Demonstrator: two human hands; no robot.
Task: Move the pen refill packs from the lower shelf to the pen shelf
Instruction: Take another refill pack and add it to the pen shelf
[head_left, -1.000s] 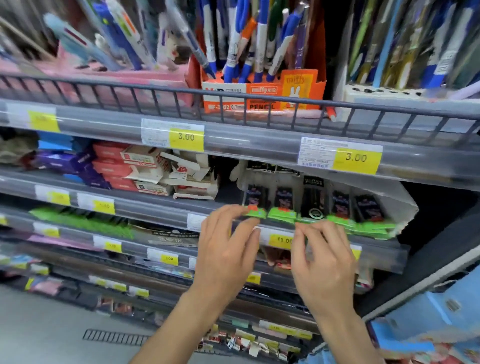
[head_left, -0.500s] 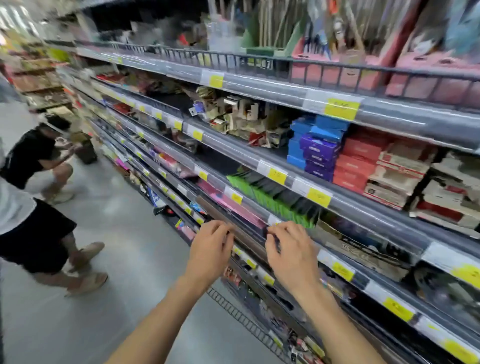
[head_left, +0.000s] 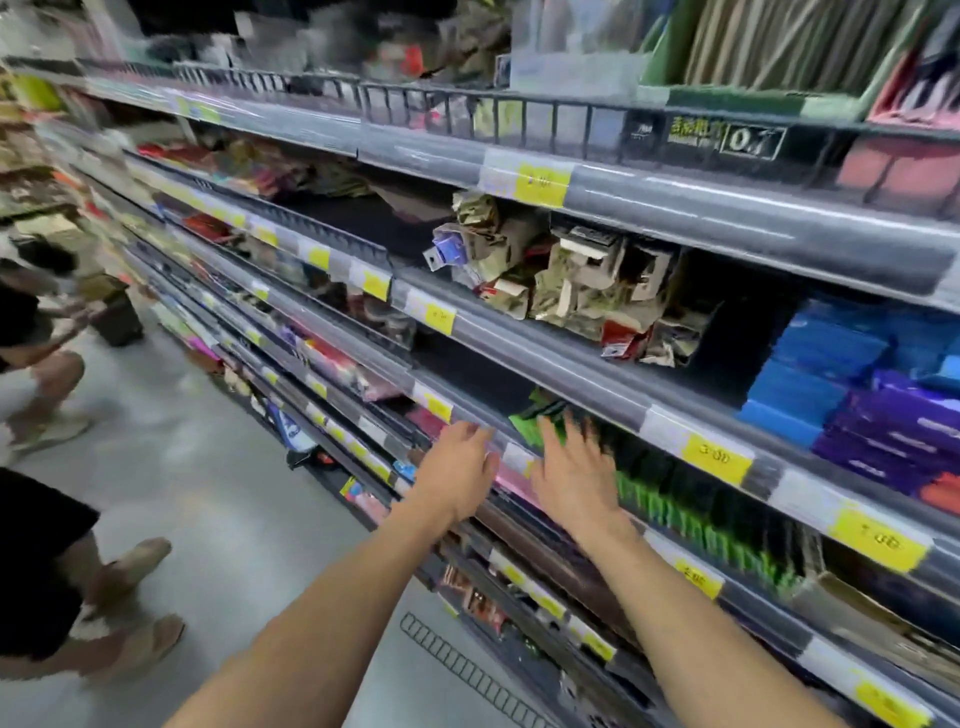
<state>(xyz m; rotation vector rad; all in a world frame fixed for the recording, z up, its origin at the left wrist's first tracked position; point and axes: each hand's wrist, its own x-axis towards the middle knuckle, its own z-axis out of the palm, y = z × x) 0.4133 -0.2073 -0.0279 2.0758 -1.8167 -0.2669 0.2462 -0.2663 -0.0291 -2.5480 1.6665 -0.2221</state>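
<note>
Refill packs (head_left: 691, 525), green/black, in row on lower shelf (head_left: 727, 587). R hand (head_left: 574, 475) fingers spread over them; L hand (head_left: 460, 475) fingers relaxed, at shelf edge.

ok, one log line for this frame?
phase: reach | left hand: open, at grey shelf edge | right hand: open, over green-and-black refill packs | held: nothing
</note>
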